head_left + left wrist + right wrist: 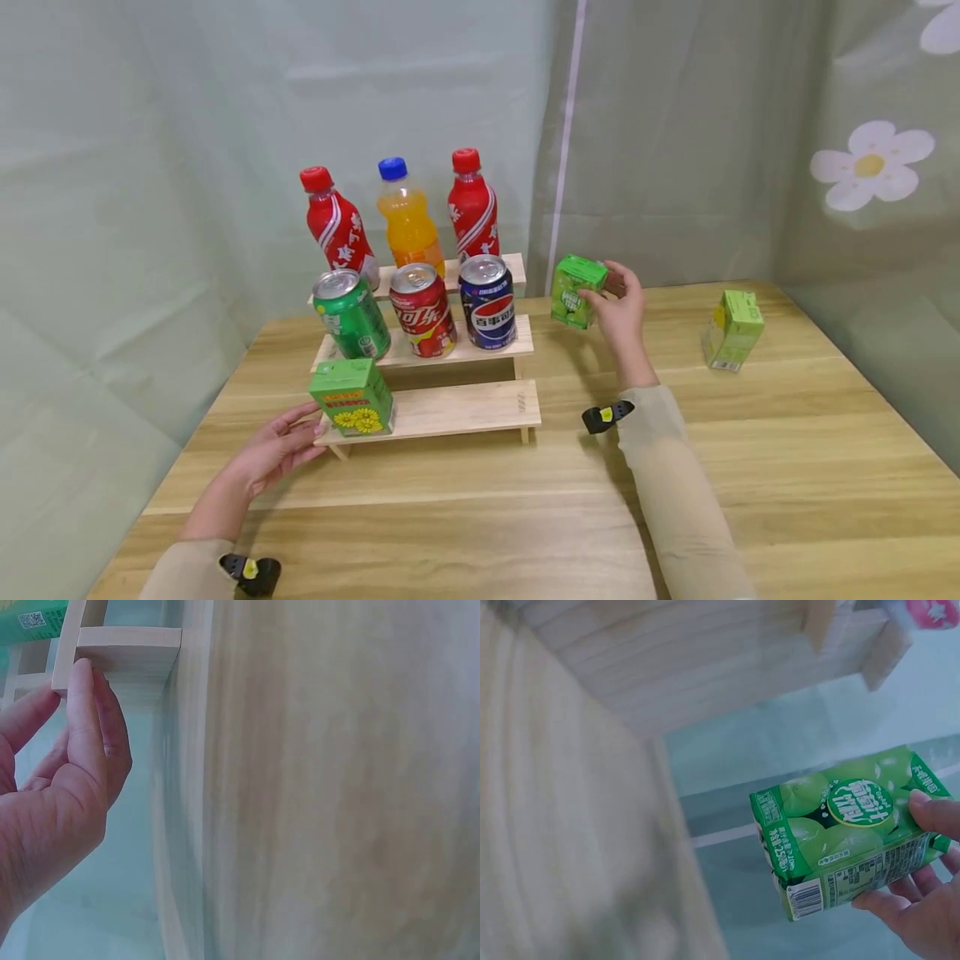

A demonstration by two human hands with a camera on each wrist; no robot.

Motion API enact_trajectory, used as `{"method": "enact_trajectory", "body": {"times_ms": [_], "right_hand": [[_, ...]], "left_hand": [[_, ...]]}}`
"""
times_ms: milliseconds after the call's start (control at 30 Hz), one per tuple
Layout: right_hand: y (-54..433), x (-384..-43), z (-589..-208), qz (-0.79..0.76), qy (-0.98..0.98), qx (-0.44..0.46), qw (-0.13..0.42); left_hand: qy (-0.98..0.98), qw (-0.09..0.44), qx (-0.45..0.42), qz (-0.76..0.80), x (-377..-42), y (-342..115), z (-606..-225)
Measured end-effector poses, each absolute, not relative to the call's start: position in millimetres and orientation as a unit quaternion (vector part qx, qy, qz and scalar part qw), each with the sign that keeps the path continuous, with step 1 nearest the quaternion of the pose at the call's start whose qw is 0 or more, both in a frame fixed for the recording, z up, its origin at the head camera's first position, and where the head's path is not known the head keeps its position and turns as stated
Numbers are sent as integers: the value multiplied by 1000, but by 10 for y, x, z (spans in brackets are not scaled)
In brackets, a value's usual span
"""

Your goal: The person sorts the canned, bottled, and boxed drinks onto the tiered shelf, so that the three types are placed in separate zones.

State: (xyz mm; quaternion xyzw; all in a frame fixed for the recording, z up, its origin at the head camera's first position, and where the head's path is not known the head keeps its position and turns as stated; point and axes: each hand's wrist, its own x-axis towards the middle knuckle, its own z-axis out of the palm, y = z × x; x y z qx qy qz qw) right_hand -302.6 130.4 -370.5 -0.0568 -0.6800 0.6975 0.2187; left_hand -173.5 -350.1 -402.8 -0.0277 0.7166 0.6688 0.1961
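Note:
My right hand [621,310] grips a green juice box [840,817] with grapes on its front, thumb on one face and fingers on another. The box is held above the table, right of a stepped wooden shelf [457,410]. At the lowest step's left end, my left hand [281,450] pinches the board's corner between thumb and fingertips, as the left wrist view shows. Right beside those fingers, a green juice box with yellow flowers [354,402] stands on that step.
On the middle step are a green can [352,317], a red can [424,312] and a blue can [489,304]. Behind them stand two red bottles [476,208] and an orange soda bottle [411,221]. Another green juice box [737,329] stands on the table [675,517] at right.

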Motion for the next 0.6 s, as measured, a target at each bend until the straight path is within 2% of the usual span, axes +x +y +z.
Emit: {"method": "enact_trajectory", "body": {"times_ms": [300,600], "right_hand": [[1289,-2875,-3421,691,-672,-34,265],[1301,-2693,-3166,657,-701,20,278]], "left_hand": [[702,201,-30,683,-1778,-3514,-4020],[690,205,-31,693,-1771,-3529,-4040]]}}
